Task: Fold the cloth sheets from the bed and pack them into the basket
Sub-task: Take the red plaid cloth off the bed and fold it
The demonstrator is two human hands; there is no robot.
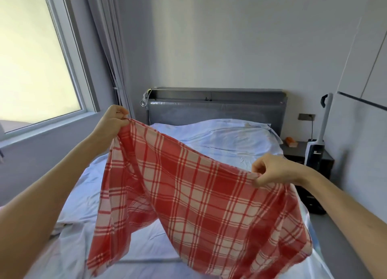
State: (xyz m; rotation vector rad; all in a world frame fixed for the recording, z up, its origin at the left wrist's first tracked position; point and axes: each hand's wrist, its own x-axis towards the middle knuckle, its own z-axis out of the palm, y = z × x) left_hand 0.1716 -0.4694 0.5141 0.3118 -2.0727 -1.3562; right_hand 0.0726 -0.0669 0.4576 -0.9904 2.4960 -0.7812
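Red-and-white checked cotton cloth sheet (188, 195): hangs mid-frame over the pale blue bed (219, 140), held off it. Left hand (114, 119), upper left, pinches one top corner; right hand (270, 171), lower and further right, pinches the other. Top edge slopes down to the right; body drapes below both grips. Basket not in view.

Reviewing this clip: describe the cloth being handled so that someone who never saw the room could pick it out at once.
Start at the bed with the grey headboard and pale blue bedding. Held up in the air above it is a checked cloth, its top edge pinched by the left hand and the right hand. It is the only red-and-white plaid fabric; everything under it is plain blue.
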